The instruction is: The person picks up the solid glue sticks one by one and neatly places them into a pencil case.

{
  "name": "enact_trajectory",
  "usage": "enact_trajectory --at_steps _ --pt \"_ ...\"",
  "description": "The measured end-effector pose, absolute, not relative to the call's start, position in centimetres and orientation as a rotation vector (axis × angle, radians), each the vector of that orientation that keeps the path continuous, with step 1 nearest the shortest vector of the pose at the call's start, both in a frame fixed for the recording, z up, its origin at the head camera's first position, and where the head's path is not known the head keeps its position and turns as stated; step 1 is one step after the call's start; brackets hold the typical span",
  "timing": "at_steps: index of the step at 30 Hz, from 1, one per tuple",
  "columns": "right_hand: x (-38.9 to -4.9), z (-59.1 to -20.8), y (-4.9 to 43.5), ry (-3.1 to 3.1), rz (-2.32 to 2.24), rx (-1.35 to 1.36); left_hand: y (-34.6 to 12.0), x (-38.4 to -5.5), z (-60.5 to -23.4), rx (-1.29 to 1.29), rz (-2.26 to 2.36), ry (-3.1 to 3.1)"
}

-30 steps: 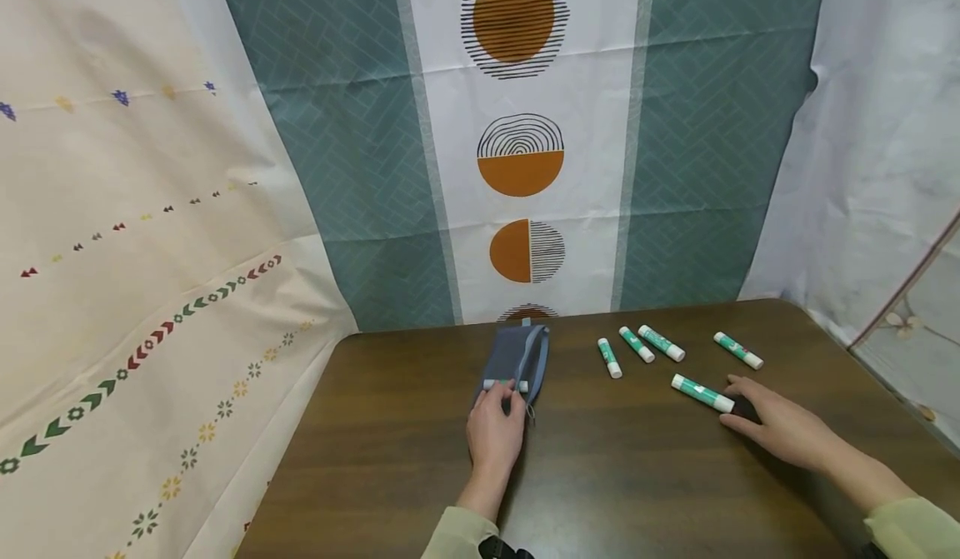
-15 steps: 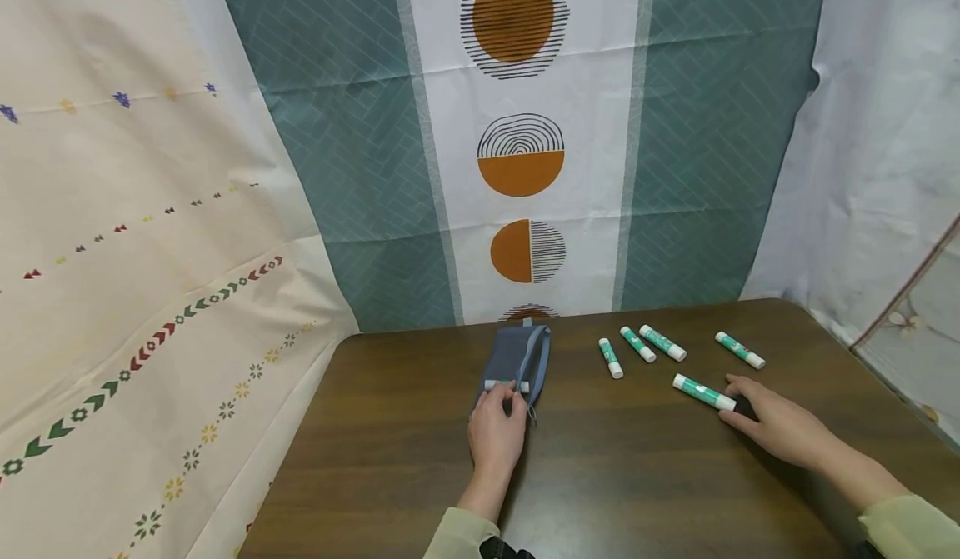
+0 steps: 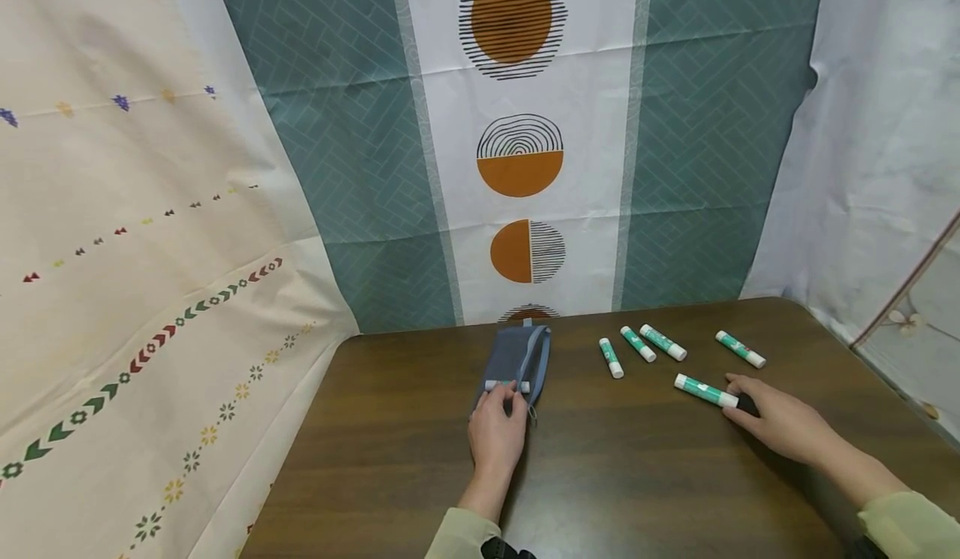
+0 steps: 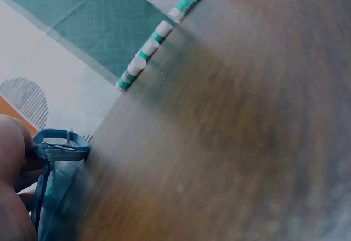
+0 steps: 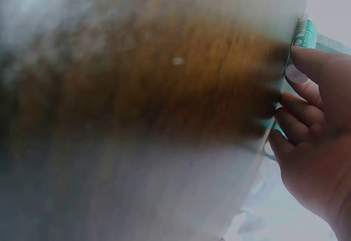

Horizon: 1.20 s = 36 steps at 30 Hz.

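Note:
A grey-blue zip pouch (image 3: pixel 504 352) lies at the back middle of the table, its blue zipper along the right side. My left hand (image 3: pixel 497 434) is at its near end, thumb and fingertips pinching a white-capped glue stick (image 3: pixel 491 385) that lies crosswise over the pouch in the head view. The fingers hide the middle of that stick. On the right, my right hand (image 3: pixel 787 421) holds a green-and-white glue stick (image 3: pixel 703 390) by its near white cap, between thumb and fingers. The right wrist view shows this hand (image 5: pixel 318 115) with a white cap (image 5: pixel 296 75) between its fingers.
Several more green-and-white glue sticks lie toward the back right of the brown table (image 3: pixel 390 459), among them a glue stick (image 3: pixel 611 358) closest to the pouch and a glue stick (image 3: pixel 740 349) beyond my right hand. Patterned cloth (image 3: pixel 367 167) hangs behind the table.
Almost nothing differs. My right hand and its glue stick have shifted very slightly to the right; my left hand and the pouch stay in place.

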State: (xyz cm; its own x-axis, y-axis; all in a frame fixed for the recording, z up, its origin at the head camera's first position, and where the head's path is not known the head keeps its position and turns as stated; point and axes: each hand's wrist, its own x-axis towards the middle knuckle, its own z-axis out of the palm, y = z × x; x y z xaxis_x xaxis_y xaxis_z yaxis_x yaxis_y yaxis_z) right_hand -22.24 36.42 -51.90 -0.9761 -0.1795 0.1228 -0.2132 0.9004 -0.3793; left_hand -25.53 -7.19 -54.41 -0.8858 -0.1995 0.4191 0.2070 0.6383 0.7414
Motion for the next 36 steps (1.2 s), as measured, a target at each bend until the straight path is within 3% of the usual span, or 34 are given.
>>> enact_trajectory --at_steps 36 --pt "-22.9 -51.0 35.0 -2.903 0.672 0.263 -7.0 -25.4 -54.2 -0.003 -1.132 -2.37"
